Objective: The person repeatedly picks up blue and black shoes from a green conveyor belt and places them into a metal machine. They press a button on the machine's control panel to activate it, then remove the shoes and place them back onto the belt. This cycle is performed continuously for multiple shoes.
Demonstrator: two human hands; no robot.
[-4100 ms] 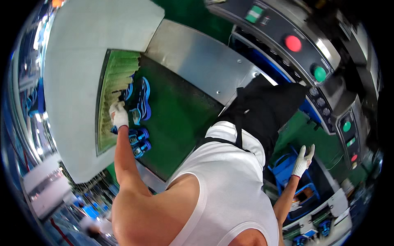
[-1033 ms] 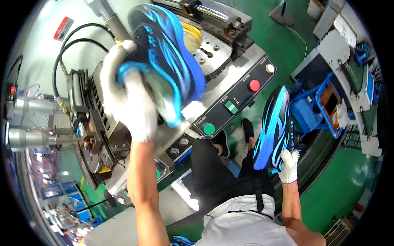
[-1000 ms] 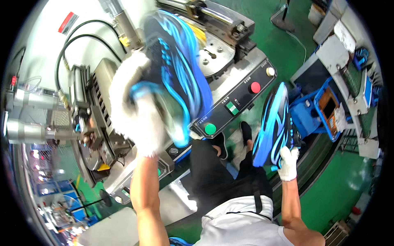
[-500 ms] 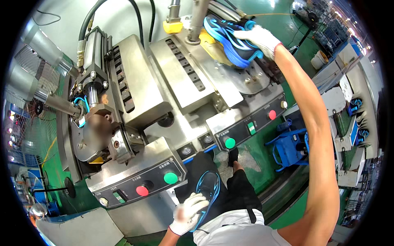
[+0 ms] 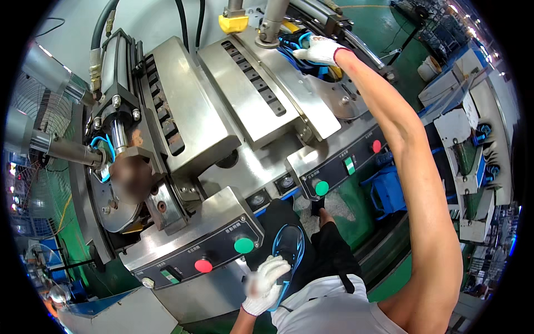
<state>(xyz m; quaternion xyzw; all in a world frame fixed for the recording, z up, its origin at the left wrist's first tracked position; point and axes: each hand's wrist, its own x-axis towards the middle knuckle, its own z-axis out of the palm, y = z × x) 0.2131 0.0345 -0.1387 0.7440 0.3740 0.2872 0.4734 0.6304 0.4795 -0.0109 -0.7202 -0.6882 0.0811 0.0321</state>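
Two white-gloved hands each grip a shoe. Right hand (image 5: pixel 321 51), top centre, presses a blue-and-black shoe (image 5: pixel 295 47) into the steel press machine (image 5: pixel 222 111). Left hand (image 5: pixel 266 284), bottom centre, clasps a second black-and-blue shoe (image 5: pixel 289 247).

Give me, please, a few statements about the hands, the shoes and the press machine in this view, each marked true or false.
1. The right hand presses a blue and black shoe into the far station of the press machine. True.
2. The left hand is empty. False: it holds a black and blue shoe low by the body.
3. Both hands wear white gloves. True.
4. The near control panel carries only red buttons. False: it has a red button and a green button.
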